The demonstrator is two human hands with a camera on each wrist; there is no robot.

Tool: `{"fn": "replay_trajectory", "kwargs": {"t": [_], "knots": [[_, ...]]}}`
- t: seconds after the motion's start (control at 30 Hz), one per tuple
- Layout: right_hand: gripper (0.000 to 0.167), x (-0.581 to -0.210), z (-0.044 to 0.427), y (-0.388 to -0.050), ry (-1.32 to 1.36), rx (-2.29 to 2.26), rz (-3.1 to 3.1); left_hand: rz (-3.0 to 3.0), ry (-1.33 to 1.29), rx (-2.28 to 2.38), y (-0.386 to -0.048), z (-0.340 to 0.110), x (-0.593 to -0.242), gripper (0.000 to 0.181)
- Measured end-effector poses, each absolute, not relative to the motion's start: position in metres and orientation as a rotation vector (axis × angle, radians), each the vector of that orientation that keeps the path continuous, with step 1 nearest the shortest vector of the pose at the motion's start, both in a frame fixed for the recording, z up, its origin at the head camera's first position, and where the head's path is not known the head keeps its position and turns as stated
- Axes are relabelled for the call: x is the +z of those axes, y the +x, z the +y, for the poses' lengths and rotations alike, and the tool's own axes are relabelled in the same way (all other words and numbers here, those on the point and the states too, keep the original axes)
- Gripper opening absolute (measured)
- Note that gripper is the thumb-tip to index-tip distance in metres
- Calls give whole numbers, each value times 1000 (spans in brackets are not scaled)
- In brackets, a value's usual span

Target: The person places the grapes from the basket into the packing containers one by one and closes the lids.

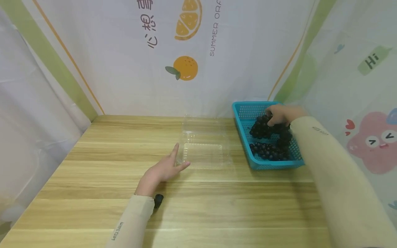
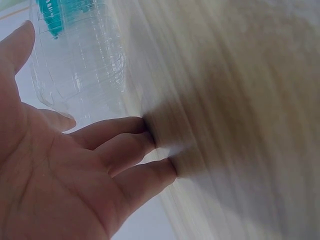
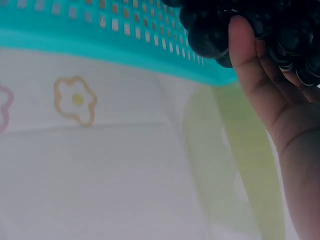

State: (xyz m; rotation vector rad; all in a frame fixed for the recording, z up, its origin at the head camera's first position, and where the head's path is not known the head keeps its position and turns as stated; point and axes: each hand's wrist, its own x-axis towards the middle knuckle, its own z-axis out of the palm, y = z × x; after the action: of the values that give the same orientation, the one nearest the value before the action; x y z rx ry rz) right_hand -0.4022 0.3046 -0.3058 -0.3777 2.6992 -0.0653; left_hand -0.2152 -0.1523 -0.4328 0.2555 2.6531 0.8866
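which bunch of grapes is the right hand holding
The far bunch in the blue basket: the right hand grips it, while the nearer grapes lie untouched.

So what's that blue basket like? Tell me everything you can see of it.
The basket is a shallow, turquoise-blue rectangle, apparently plastic, with a smooth rim and walls and floor pierced by small holes. It sits upright, open at the top, at the back right of the wooden table. Bunches of dark grapes lie inside, and the right hand reaches in, gripping some. The sleeve hides part of its right side; whether the sleeve touches the rim, I can't tell.
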Motion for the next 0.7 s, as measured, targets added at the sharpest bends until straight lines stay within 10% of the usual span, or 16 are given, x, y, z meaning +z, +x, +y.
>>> {"fn": "replay_trajectory", "kwargs": {"t": [0.7], "knots": [[56,-227,303,-384,-384,-103,2725,2642,249,897,-213,-152,-429,101]]}}
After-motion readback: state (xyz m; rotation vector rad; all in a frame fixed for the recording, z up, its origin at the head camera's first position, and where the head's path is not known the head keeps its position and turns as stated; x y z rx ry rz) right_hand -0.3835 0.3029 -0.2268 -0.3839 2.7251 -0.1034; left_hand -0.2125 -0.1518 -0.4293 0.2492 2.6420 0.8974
